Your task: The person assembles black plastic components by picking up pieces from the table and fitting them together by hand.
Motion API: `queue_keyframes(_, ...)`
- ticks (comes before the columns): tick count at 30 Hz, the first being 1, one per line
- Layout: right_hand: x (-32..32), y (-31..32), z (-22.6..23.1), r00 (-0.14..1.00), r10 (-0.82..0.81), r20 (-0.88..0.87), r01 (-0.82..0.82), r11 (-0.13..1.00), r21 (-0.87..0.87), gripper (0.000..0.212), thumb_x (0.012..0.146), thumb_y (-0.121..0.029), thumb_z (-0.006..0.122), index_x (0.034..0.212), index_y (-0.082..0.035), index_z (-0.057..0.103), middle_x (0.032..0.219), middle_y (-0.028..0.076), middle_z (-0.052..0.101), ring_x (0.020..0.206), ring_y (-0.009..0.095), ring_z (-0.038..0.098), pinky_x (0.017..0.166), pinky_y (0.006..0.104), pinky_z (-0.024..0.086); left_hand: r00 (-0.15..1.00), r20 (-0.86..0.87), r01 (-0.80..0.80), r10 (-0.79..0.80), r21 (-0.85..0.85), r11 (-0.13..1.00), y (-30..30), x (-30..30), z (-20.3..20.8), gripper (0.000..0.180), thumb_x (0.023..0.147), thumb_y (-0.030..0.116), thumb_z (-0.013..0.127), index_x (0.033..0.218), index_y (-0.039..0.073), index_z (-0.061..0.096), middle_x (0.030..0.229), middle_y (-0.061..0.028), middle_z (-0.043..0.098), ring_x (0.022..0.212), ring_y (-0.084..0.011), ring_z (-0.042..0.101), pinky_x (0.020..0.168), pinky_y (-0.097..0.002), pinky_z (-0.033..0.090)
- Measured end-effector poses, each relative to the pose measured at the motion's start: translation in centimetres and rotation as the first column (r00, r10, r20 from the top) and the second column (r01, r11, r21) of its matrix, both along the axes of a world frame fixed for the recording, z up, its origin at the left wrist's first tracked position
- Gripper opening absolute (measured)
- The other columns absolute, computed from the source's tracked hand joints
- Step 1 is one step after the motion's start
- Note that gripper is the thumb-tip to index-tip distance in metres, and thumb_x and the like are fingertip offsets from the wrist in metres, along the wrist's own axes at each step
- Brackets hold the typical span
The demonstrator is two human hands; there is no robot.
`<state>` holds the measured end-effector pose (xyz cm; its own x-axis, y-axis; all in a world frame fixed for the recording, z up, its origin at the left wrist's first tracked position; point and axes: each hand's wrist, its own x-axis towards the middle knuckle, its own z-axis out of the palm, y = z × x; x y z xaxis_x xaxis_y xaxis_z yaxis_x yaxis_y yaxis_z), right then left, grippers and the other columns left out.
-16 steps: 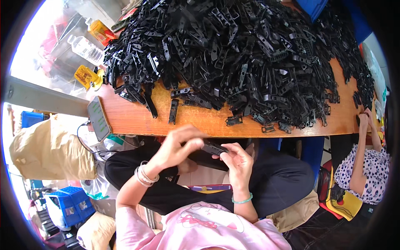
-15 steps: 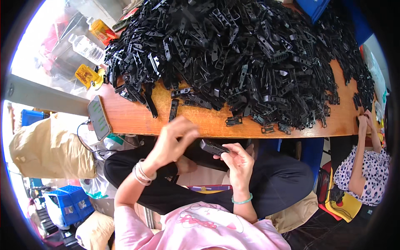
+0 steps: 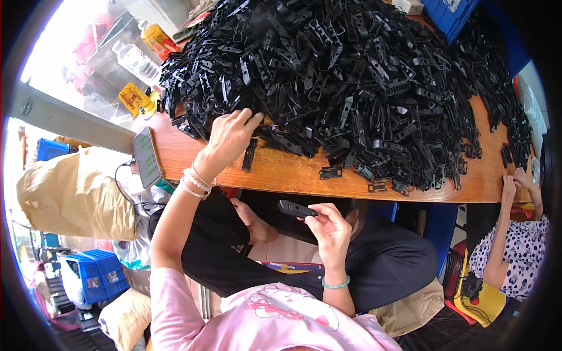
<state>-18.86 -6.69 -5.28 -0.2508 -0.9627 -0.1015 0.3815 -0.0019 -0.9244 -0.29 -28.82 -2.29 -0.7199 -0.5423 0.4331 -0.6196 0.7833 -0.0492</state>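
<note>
A large heap of black plastic clip-like parts (image 3: 351, 76) covers much of the wooden table (image 3: 193, 155). My left hand (image 3: 231, 136) reaches to the heap's near left edge. Its fingers are curled down among the parts, and their tips are hidden, so what they pinch cannot be made out. Over my lap, just off the table's front edge, my right hand (image 3: 329, 231) is closed on one end of a long black plastic part (image 3: 295, 209). This part points to the left. A single loose black piece lies on the table beside my left wrist.
At the table's left corner rests a phone (image 3: 147, 157) with a cable. Behind it are a yellow container (image 3: 134, 98) and a clear plastic bottle (image 3: 136, 60). A blue bin (image 3: 448, 14) stands at the far right. A co-worker's hands (image 3: 515, 181) are at the right end.
My left hand has moved up and away from my right hand, out to the heap's edge. My right hand keeps the black plastic part, now turned more nearly level.
</note>
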Motion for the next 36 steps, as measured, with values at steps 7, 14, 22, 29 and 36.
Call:
queue_keyframes(7, 0.3, -0.4, -0.6, 0.995, -0.099, 0.034, 0.097, 0.994, 0.054, 0.023, 0.085, 0.007, 0.06, 0.108, 0.011, 0.055, 0.101, 0.01, 0.058, 0.091, 0.019, 0.064, 0.083, 0.0264, 0.05, 0.726, -0.649, -0.102, 0.227, 0.226, 0.969, 4.8, 0.4, 1.0, 0.021, 0.078, -0.009, 0.061, 0.097, -0.001, 0.062, 0.092, -0.0064, 0.056, 0.069, -0.0127, 0.056, 0.061, -0.0244, 0.045)
queue_keyframes(14, 0.8, -0.9, -0.3, 0.998, -0.024, 0.06, 0.025, 1.0, -0.018, 0.024, 0.085, 0.006, 0.06, 0.109, 0.009, 0.057, 0.104, 0.013, 0.061, 0.091, 0.02, 0.064, 0.083, 0.0272, 0.05, 0.443, -0.648, 0.44, 0.619, 0.759, 0.48, 9.2, -0.1, 1.0, 0.004, 0.091, 0.003, 0.047, 0.094, 0.002, 0.05, 0.092, -0.0059, 0.061, 0.083, -0.0079, 0.054, 0.077, -0.0242, 0.044)
queue_keyframes(22, 1.1, -0.7, -0.4, 0.987, 0.093, -0.127, -0.11, 0.985, -0.136, 0.024, 0.082, 0.005, 0.064, 0.106, 0.006, 0.062, 0.098, 0.009, 0.061, 0.079, 0.012, 0.059, 0.072, 0.0228, 0.048, 0.769, -0.389, 0.476, 0.507, 0.878, -0.048, 12.2, -1.9, 0.8, 0.021, 0.093, 0.016, 0.059, 0.103, -0.003, 0.061, 0.085, 0.0007, 0.06, 0.073, -0.0045, 0.054, 0.066, -0.0208, 0.046)
queue_keyframes(29, 1.3, -0.3, -0.3, 0.982, 0.005, -0.191, -0.021, 0.996, -0.083, 0.024, 0.081, 0.005, 0.064, 0.105, 0.006, 0.062, 0.098, 0.011, 0.061, 0.078, 0.014, 0.061, 0.071, 0.0229, 0.05, 0.882, -0.293, 0.292, 0.37, 0.955, 0.06, 12.4, -1.1, 2.6, 0.037, 0.092, 0.018, 0.058, 0.12, -0.006, 0.056, 0.096, -0.0095, 0.064, 0.072, -0.0079, 0.058, 0.066, -0.0239, 0.047)
queue_keyframes(36, 1.0, -0.3, 0.3, 0.911, -0.099, -0.401, 0.038, 0.987, -0.157, 0.025, 0.078, 0.005, 0.067, 0.103, 0.006, 0.063, 0.103, 0.016, 0.061, 0.085, 0.018, 0.061, 0.071, 0.0252, 0.051, 0.885, -0.364, 0.282, 0.29, 0.915, 0.29, 14.3, -1.7, 2.4, 0.052, 0.079, 0.004, 0.068, 0.126, -0.005, 0.047, 0.101, -0.0222, 0.064, 0.087, -0.029, 0.066, 0.074, -0.0338, 0.052)
